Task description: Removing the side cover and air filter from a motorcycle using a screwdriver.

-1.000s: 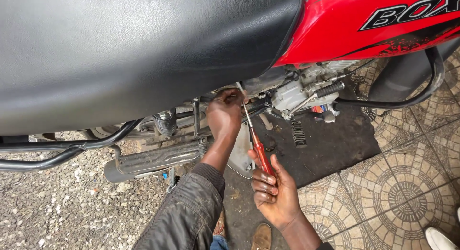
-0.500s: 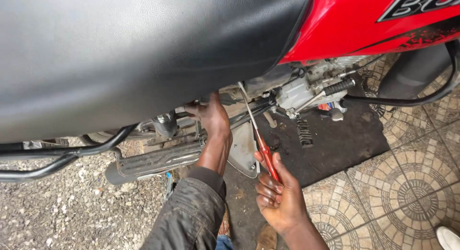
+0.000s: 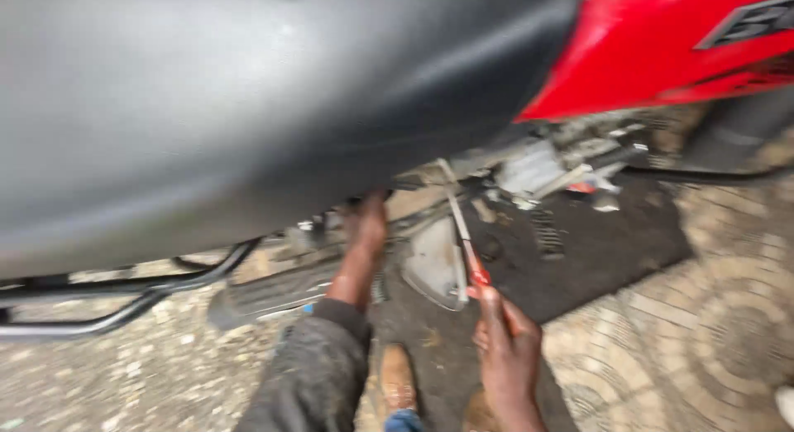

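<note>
Seat: the broad black motorcycle seat fills the upper left and overhangs the work, hiding what lies under its edge; the whole view is smeared by motion
Rear rail: a black tubular rail runs out to the left below the seat, over gravel; it lies clear of both hands
Exhaust: a grey ribbed pipe or footrest bar crosses just beside the left forearm, so the arm passes close over it to get in
Left hand: the left hand reaches straight up under the seat edge, its dark sleeve trailing below; the fingers vanish behind the seat, so whether they are open or closed on a part cannot be told; it looks placed to steady or feel something that the eye cannot reach
Screwdriver: the red-handled screwdriver slants up and leftward, its metal shaft aimed at the frame beneath the seat; the tilt seems forced by the overhang
Right hand: the right hand is closed round the lower end of the handle, low and well back from the tip
Side cover: a pale rounded cover sits between the two arms
Engine parts: grey metal fittings crowd under the red tank
Ground: a dark mat and patterned paving lie to the right; brown shoes show at the bottom
</note>
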